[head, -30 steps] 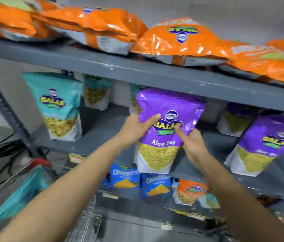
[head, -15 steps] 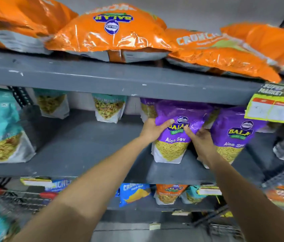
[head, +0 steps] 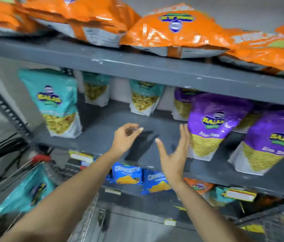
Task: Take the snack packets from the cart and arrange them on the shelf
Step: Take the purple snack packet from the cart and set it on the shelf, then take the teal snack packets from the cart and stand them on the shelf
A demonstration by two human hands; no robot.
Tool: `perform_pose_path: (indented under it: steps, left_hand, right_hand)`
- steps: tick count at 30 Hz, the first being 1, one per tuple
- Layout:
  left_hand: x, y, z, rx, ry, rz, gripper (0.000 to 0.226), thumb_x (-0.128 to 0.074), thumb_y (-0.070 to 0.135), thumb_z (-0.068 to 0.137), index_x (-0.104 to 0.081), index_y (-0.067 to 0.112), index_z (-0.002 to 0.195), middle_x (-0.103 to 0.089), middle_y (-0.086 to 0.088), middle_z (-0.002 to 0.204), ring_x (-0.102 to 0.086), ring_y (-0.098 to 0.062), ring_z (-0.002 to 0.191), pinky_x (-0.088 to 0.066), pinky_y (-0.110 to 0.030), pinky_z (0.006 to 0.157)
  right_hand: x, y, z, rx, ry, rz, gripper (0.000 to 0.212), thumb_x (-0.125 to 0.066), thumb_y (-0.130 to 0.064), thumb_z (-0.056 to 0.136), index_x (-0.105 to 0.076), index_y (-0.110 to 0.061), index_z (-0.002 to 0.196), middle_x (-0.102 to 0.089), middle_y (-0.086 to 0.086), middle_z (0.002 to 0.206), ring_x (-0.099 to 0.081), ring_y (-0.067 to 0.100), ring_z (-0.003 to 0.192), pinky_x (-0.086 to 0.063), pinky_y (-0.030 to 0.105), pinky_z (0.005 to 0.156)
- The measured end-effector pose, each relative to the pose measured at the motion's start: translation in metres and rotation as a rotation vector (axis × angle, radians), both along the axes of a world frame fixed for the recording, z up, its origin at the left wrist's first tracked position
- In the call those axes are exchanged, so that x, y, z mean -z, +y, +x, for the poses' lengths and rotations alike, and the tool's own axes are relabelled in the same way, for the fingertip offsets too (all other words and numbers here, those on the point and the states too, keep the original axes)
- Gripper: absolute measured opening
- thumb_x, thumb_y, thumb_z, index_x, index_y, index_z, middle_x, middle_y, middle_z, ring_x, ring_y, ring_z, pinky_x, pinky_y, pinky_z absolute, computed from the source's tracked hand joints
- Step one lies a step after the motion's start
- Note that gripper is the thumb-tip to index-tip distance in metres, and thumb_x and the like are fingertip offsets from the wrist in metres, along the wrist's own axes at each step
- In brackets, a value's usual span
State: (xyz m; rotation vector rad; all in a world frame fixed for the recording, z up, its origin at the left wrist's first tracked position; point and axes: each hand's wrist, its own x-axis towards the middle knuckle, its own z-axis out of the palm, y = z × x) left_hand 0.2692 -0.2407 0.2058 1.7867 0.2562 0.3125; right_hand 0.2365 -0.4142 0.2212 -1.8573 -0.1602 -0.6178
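A purple Aloo Sev packet [head: 212,124] stands upright on the grey middle shelf [head: 102,135], beside a second purple packet [head: 267,145] to its right. My right hand [head: 174,154] is open, fingers spread, just left of the purple packet and apart from it or barely brushing it. My left hand [head: 125,137] hovers over the bare shelf with its fingers loosely curled and nothing in them. A teal packet [head: 27,189] lies in the wire cart [head: 85,220] at lower left.
A teal packet [head: 57,103] stands at the shelf's left, with smaller teal ones [head: 144,96] at the back. Orange bags [head: 174,30] lie on the top shelf. Blue packets [head: 127,173] sit on the lower shelf. Black cables [head: 1,149] run on the floor at left.
Both hands have let go of the purple packet, which now stands on the shelf, and have drawn back leftward. The view has swung left, bringing the cart into sight.
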Motion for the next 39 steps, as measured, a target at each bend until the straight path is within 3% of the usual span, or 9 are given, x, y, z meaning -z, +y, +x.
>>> perform_pose_path:
  steps: [7,9,11,15,18,22,26,31,39]
  left_hand:
    - [0.07,0.165,-0.172,-0.398,0.142,0.069,0.007,-0.065,0.005,0.087,-0.07,0.01,0.086,-0.068,0.006,0.07,-0.057,0.015,0.056,-0.044,-0.006,0.061]
    - [0.101,0.199,-0.224,-0.522,0.232,0.064,0.013,-0.069,0.014,0.085,-0.069,0.022,0.074,-0.067,0.015,0.062,-0.056,0.012,0.053,-0.046,-0.015,0.059]
    - [0.138,0.227,-0.267,-0.647,0.319,0.032,0.016,-0.076,0.031,0.078,-0.069,0.02,0.069,-0.069,0.005,0.063,-0.058,-0.001,0.058,-0.047,-0.027,0.061]
    - [0.206,0.256,-0.316,-0.735,0.486,-0.09,0.072,-0.088,0.046,0.049,-0.064,0.01,0.107,-0.071,-0.006,0.097,-0.066,-0.02,0.084,-0.053,-0.02,0.071]
    - [0.261,0.269,-0.32,-0.696,0.483,-0.186,0.114,-0.089,0.062,0.029,-0.043,0.021,0.126,-0.062,-0.005,0.124,-0.064,-0.022,0.108,-0.053,-0.041,0.094]
    - [0.282,0.281,-0.295,-0.792,0.415,-0.245,0.102,-0.091,0.053,0.041,-0.041,0.028,0.127,-0.058,0.003,0.129,-0.059,-0.014,0.114,-0.049,-0.037,0.098]
    - [0.276,0.296,-0.262,-0.793,0.252,-0.435,0.063,-0.084,0.025,0.067,-0.055,0.015,0.122,-0.067,0.011,0.107,-0.066,0.006,0.091,-0.055,-0.018,0.084]
    - [0.263,0.291,-0.259,-0.794,0.194,-0.459,0.031,-0.062,0.026,0.09,-0.06,0.016,0.119,-0.068,0.005,0.111,-0.065,-0.005,0.098,-0.054,-0.018,0.078]
    - [0.145,0.291,-0.269,-0.663,0.108,-0.306,0.028,-0.052,0.029,0.095,-0.062,0.009,0.112,-0.073,-0.009,0.103,-0.073,-0.02,0.09,-0.061,-0.033,0.076]
  right_hand:
    - [0.036,0.15,-0.052,-0.53,0.072,-0.197,0.057,-0.076,-0.015,0.083,-0.055,-0.005,0.135,-0.041,0.001,0.146,-0.036,0.001,0.133,-0.019,0.001,0.109]
    - [0.064,0.192,-0.063,-0.668,0.187,-0.313,0.051,-0.077,-0.017,0.08,-0.061,-0.005,0.127,-0.055,0.005,0.136,-0.049,0.012,0.127,-0.03,0.008,0.106]
    - [0.093,0.232,-0.07,-0.776,0.374,-0.473,0.049,-0.079,-0.023,0.077,-0.065,-0.006,0.12,-0.066,0.011,0.122,-0.061,0.028,0.117,-0.041,0.022,0.096]
    - [0.149,0.292,-0.079,-0.996,0.729,-0.813,0.052,-0.077,-0.03,0.082,-0.064,0.0,0.121,-0.068,0.016,0.121,-0.064,0.029,0.113,-0.045,0.02,0.077]
    - [0.19,0.326,-0.07,-1.138,0.805,-0.92,0.055,-0.079,-0.023,0.081,-0.06,0.002,0.126,-0.067,0.012,0.124,-0.063,0.026,0.116,-0.045,0.027,0.087]
    - [0.242,0.372,-0.048,-1.177,0.849,-0.851,0.078,-0.09,-0.018,0.065,-0.05,-0.005,0.131,-0.066,0.009,0.128,-0.064,0.02,0.114,-0.051,0.029,0.094]
    - [0.273,0.407,-0.034,-1.261,0.968,-0.685,0.114,-0.097,-0.024,0.046,-0.039,-0.013,0.144,-0.059,0.005,0.139,-0.056,0.021,0.127,-0.043,0.041,0.111]
    - [0.268,0.419,-0.037,-1.302,1.015,-0.624,0.072,-0.093,-0.019,0.059,-0.062,-0.014,0.124,-0.07,0.002,0.124,-0.065,0.02,0.116,-0.051,0.045,0.1]
    - [0.178,0.385,-0.066,-1.213,0.923,-0.231,0.058,-0.091,-0.014,0.062,-0.066,-0.012,0.114,-0.073,0.001,0.107,-0.071,0.01,0.091,-0.06,0.024,0.077]
